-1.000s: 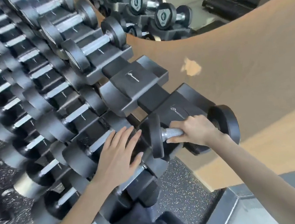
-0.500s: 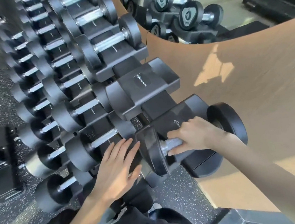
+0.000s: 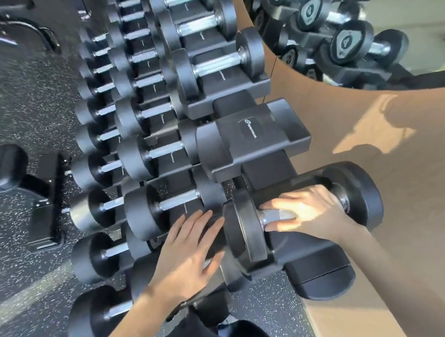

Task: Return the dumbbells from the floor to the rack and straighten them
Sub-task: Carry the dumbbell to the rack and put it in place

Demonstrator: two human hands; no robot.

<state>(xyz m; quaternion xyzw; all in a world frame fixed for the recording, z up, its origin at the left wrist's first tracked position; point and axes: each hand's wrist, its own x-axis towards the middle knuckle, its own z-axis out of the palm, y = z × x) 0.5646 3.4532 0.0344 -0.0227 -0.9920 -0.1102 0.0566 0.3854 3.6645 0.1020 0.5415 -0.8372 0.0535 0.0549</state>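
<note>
Speckled rubber floor (image 3: 7, 110) ran under the rack (image 3: 254, 139), tan wall beyond. Nearest, left hand (image 3: 189, 253) lay flat, fingers spread, on the middle tier; right hand (image 3: 308, 213) gripped the dumbbell (image 3: 302, 211) handle. Since a second earlier it had dropped into the end saddle: seemingly racked, only straightening left; an empty saddle remained behind.

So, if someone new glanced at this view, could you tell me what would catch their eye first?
Most likely the right hand, wrapped around the metal handle of a black dumbbell at the near end of the rack's top tier. Just left of it, the left hand lies flat and open on the middle tier. Beyond them, rows of racked dumbbells run away up the picture, and a mirror at top right repeats them.
</note>
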